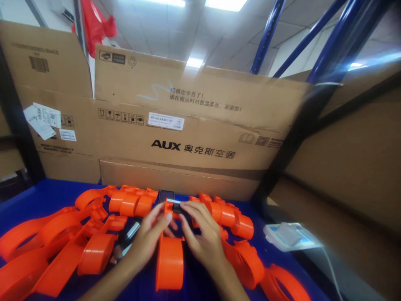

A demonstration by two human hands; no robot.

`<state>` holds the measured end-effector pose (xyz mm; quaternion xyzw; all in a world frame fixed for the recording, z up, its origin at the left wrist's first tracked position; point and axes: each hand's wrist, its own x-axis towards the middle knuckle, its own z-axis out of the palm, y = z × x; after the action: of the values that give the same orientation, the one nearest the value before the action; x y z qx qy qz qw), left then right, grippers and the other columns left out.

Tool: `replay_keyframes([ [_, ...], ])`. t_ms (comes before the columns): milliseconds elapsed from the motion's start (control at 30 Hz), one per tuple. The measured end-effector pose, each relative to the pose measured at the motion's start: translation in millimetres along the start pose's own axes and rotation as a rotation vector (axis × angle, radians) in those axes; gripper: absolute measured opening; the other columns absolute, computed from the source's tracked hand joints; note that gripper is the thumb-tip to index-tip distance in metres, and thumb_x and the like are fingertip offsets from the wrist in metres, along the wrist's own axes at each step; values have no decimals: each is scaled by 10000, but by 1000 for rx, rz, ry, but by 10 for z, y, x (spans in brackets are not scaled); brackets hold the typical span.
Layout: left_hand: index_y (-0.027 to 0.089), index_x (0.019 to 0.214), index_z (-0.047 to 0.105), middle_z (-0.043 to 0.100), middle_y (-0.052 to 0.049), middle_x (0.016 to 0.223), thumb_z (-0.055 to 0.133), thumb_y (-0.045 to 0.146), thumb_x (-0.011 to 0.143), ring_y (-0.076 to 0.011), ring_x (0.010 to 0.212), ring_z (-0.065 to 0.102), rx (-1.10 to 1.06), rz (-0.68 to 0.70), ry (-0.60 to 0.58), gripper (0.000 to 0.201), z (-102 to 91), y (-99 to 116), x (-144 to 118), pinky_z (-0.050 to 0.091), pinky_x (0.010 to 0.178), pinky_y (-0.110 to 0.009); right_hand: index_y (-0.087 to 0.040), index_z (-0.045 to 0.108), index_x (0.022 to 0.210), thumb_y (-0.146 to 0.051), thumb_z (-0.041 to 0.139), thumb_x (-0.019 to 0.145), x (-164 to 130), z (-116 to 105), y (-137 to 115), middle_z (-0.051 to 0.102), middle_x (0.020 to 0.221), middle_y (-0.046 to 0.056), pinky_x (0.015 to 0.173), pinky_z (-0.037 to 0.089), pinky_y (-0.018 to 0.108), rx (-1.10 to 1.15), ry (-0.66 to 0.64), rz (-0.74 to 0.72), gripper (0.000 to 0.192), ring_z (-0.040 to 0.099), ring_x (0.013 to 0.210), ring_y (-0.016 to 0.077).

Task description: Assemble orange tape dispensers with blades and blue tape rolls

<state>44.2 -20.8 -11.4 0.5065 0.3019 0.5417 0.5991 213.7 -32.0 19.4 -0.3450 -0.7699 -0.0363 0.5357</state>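
In the middle of the head view, an orange tape dispenser (pixel 170 263) hangs with its round hub towards me. My left hand (pixel 152 230) grips the dispenser's head from the left, thumb on the near side. A pale serrated strip (pixel 173 201) runs along the top of that head. Pinched by the fingertips of my right hand (pixel 203 230), a small black piece (pixel 177 207) rests against the head, just below the strip. My right fingers partly hide this piece, so its exact shape cannot be made out.
Several more orange dispensers (pixel 95 253) lie left and right on the blue surface (pixel 62 190). A dark, phone-like object (pixel 166 195) sits behind my hands. Black-and-silver items (pixel 130 234) lie beside my left forearm. Cardboard (pixel 194 175) walls the back; a clear plastic package (pixel 291 236) is at right.
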Motion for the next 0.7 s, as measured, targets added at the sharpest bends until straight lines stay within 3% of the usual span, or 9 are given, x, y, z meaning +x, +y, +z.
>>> replay_keyframes([
  [167,178,1349,516,704,-27,775,649,459,887,-170,657,669,3,-12,-25,556,19,23,-23,521,680,-286,-229,653,1193,-99,603,922,-4,-10,1,690,1148,96,926,556,403,-21,8,12,305,660,1067,228],
  [300,200,1369,503,734,-52,883,699,458,845,-173,650,679,-13,-41,-6,616,41,18,-50,529,661,-289,-234,662,1195,-99,598,922,1,-15,4,688,1147,95,921,559,406,-2,-23,-1,312,659,1065,231],
  [533,200,1322,552,737,-55,907,705,436,844,-167,652,678,-5,-64,-19,555,34,21,-54,525,647,-275,-251,653,1238,-90,574,929,-13,-22,-15,663,1157,94,900,558,389,49,-79,11,357,647,1053,223],
  [700,201,1300,545,723,-33,894,747,317,821,-149,694,676,-38,-36,-34,532,53,53,-75,524,658,-242,-271,619,1303,-88,497,952,-1,-75,-54,617,1251,92,957,520,379,142,-175,51,414,604,1154,219],
])
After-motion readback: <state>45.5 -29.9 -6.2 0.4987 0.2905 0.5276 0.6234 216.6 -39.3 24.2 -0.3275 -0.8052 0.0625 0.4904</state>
